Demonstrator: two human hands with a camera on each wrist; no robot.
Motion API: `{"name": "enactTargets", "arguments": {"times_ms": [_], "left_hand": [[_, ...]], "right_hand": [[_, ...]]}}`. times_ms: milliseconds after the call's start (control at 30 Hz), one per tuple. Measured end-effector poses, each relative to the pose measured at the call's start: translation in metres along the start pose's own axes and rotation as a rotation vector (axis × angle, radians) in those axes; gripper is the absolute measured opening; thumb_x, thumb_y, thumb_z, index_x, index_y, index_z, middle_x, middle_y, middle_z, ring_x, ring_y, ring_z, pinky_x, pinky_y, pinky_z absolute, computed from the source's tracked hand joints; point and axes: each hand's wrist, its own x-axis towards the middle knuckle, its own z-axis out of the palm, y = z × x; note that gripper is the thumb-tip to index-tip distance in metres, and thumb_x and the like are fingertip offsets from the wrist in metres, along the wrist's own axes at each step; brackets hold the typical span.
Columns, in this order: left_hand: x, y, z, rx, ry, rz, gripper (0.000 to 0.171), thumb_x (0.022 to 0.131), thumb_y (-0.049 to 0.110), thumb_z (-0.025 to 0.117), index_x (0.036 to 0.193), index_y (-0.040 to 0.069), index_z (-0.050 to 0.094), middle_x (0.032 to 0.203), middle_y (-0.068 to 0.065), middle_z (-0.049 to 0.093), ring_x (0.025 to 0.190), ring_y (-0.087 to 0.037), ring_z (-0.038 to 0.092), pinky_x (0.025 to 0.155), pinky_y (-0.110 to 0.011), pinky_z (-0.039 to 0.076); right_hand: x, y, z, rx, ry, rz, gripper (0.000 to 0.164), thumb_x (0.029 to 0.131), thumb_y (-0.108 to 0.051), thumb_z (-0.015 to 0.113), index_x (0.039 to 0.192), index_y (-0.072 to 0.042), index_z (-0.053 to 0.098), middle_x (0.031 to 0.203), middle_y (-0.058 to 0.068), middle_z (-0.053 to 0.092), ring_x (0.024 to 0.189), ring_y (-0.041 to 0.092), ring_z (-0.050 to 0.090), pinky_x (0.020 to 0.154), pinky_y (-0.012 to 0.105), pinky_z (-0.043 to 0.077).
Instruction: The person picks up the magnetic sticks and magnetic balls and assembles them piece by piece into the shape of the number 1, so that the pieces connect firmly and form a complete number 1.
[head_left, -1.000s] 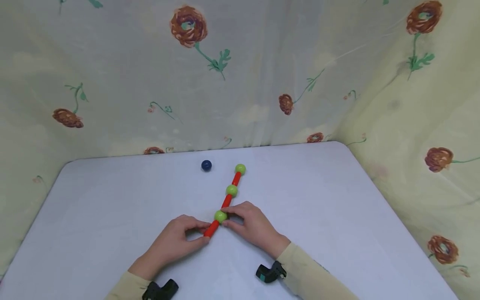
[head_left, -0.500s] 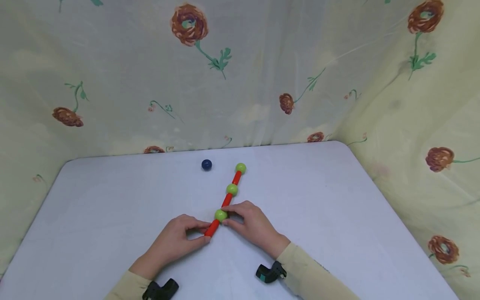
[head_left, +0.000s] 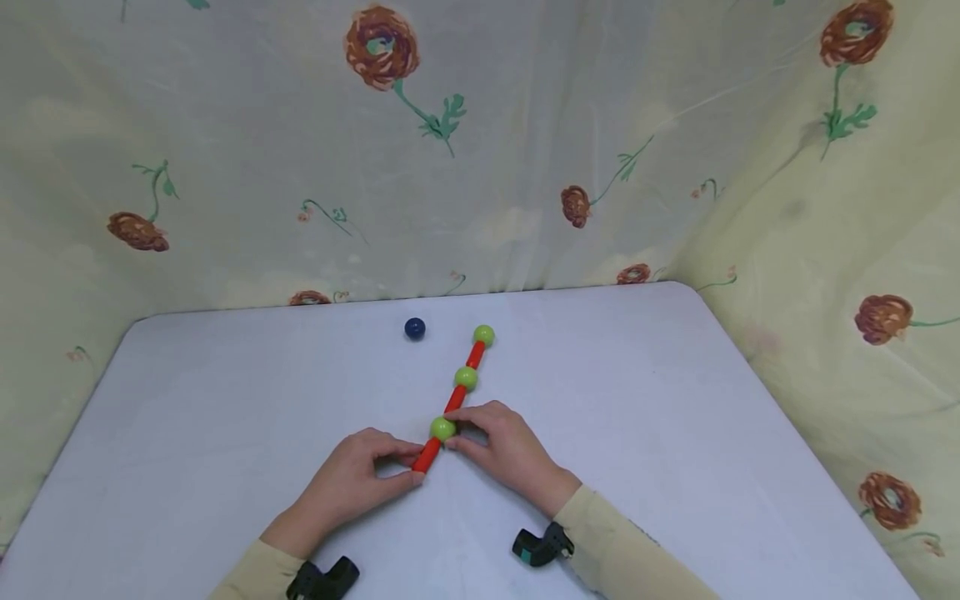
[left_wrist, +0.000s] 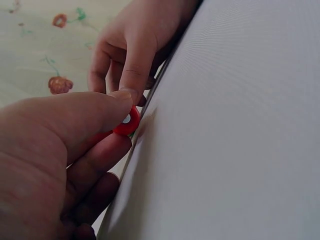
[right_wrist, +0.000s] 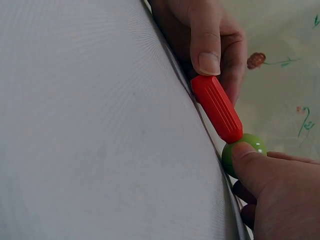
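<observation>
Alternating green balls and red rods form a slanting chain on the white table. My left hand (head_left: 348, 483) pinches the nearest red rod (head_left: 427, 456) between thumb and fingers at its lower end. Thumb and fingertips of my right hand (head_left: 513, 454) grip the nearest green ball (head_left: 442, 428). In the right wrist view, that red rod (right_wrist: 217, 107) has ridged sides and its end touches the green ball (right_wrist: 256, 142). The left wrist view shows the rod's round end (left_wrist: 134, 125) with a silvery centre. Beyond lie a middle green ball (head_left: 466, 378) and a far green ball (head_left: 483, 335), linked by red rods.
A dark blue ball (head_left: 415, 328) sits apart, left of the chain's far end. The white table (head_left: 637, 375) has a rounded back edge, with flowered cloth (head_left: 495, 125) hanging behind it and at its sides. Black wrist cameras (head_left: 543, 546) are strapped over both sleeves.
</observation>
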Motion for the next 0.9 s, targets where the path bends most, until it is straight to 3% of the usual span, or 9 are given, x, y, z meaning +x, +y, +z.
{"name": "enactTargets", "arguments": {"times_ms": [433,900], "left_hand": [[0.0014,0.0006,0.0016,-0.004,-0.005,-0.037,0.029,0.078,0.037,0.084,0.106,0.028,0.078,0.084,0.028,0.064,0.087,-0.003,0.057,0.081,-0.036,0.048],[0.0009,0.0013,0.0012,-0.012,0.007,-0.032,0.029,0.078,0.035,0.084,0.106,0.028,0.078,0.083,0.028,0.064,0.088,-0.003,0.057,0.081,-0.036,0.048]], "right_hand": [[0.0000,0.0008,0.0002,0.010,-0.012,0.020,0.038,0.089,-0.034,0.075,0.124,-0.023,0.068,0.109,-0.013,0.066,0.099,0.005,0.057,0.087,0.029,0.049],[0.0007,0.0010,0.0002,0.012,-0.011,0.015,0.037,0.089,-0.034,0.075,0.125,-0.024,0.068,0.110,-0.013,0.065,0.099,0.005,0.056,0.087,0.029,0.050]]}}
